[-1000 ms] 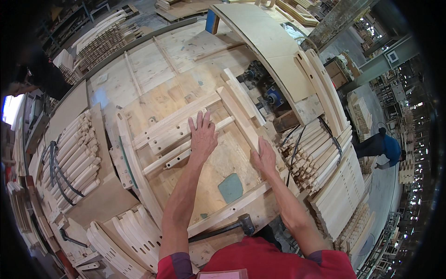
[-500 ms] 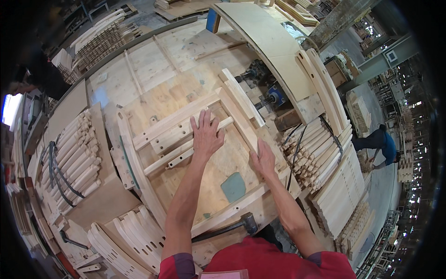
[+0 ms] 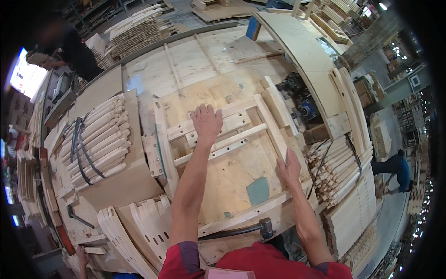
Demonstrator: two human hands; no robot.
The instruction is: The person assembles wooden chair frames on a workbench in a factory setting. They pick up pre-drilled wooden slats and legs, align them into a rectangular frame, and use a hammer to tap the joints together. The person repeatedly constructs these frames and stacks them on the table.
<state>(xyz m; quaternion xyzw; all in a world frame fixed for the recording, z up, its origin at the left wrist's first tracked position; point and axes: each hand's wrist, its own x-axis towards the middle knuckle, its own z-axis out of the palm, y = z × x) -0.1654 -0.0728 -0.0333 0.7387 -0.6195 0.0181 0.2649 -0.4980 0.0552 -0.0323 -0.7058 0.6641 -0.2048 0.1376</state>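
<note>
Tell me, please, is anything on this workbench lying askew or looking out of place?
Nothing is spilled or visibly broken. One thing stands out: a hammer lies at the near edge of the workbench, close to the person's body. The left hand and right hand rest on the wooden frame.

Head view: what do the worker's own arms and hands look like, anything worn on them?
Both forearms are bare; short red sleeves end above the elbows. The left hand and right hand wear no gloves. No watch, rings or bands show. The shirt is red.

A cluttered workshop with stacked timber (image 3: 139, 30) beyond a plywood workbench (image 3: 195, 56).
</note>
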